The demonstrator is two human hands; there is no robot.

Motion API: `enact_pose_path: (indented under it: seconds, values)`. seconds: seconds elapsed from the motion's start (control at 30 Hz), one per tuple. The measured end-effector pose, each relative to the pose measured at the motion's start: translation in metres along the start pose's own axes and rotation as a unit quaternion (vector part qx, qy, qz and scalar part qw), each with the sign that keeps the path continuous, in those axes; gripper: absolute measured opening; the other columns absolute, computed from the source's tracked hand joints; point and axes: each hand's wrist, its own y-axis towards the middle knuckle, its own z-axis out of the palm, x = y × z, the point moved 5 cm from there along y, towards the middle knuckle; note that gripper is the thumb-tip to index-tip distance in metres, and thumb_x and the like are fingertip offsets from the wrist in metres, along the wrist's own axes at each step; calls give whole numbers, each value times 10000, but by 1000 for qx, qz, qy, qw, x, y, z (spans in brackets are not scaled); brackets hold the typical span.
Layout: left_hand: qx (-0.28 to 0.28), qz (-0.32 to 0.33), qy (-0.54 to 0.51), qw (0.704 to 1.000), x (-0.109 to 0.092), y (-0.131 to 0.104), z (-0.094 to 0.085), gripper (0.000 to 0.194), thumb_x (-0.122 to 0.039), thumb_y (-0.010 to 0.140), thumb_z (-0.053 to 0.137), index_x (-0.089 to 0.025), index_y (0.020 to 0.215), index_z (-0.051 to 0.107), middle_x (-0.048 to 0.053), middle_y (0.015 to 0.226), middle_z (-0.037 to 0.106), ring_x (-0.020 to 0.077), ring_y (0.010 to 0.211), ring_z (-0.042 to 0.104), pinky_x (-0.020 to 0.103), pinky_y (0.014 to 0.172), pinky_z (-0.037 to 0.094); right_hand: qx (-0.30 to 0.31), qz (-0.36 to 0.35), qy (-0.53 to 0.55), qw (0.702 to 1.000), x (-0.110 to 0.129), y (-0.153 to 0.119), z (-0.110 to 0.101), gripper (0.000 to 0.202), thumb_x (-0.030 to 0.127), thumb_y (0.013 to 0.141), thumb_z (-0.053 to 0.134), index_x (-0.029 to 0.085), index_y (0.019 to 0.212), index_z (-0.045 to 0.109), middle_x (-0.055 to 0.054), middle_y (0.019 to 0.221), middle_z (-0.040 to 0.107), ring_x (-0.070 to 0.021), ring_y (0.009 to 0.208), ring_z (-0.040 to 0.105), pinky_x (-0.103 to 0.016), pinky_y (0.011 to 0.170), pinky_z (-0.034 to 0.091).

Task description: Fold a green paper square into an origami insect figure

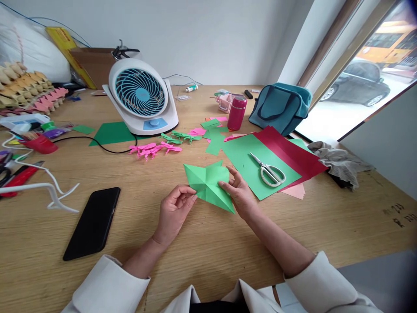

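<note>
Between my two hands is a creased sheet of green paper (208, 182), its folds meeting near the middle and its corners sticking out. My left hand (176, 208) pinches the lower left edge between thumb and fingertips. On the right side, my right hand (239, 191) grips the sheet with the thumb on top and fingers behind. White-handled scissors (272, 171) lie on flat green sheets (247, 156) to the right, with red sheets (293, 152) under them. Beyond the held paper are pink paper cutouts (153, 150) and green paper cutouts (182, 137).
A black phone (93, 224) lies at the left. A white fan (141, 95) stands at the back, its cord trailing left. A red thermos (237, 114) and a teal bag (282, 106) stand back right. White cable (48, 191) and a red cup (41, 143) occupy the left side.
</note>
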Motion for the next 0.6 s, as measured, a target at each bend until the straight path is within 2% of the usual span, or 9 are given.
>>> enact_pose_path:
  seconds: [0.1,0.2,0.4,0.53,0.6]
  values:
    - [-12,-26,-19,999,3,0,-1,170,-284,776,775,-177,832,655,-17,767,618,102,693,585,205,674,503,34,-33,-42,998,6,1,0,928,374,625,908,302,1388,383,69,733,660,-157,660,627,-281,633,500]
    - [-15,-42,-46,998,7,1,-1,239,-276,740,811,-186,856,623,-26,797,606,96,694,578,210,690,504,84,-70,-81,991,12,-3,4,867,393,692,872,326,1396,369,57,771,653,-157,665,600,-278,610,468]
    - [31,-28,-80,996,6,2,2,295,-260,794,783,-219,1042,629,-1,914,636,115,804,607,215,730,506,138,-97,-119,978,10,-5,8,557,420,776,813,327,1245,527,25,849,630,-153,707,551,-281,615,436]
    - [25,-44,-59,997,6,2,2,390,-265,819,761,-222,1187,635,0,900,653,117,823,606,217,763,506,133,-75,-137,979,7,-4,6,391,442,767,818,284,1079,645,9,872,616,-148,737,545,-281,645,447]
    - [19,-63,-60,996,8,2,2,410,-278,801,776,-210,1186,652,8,917,673,124,837,613,224,778,509,140,-50,-135,980,7,-4,6,369,450,768,818,274,1054,665,11,849,615,-145,737,553,-279,660,457]
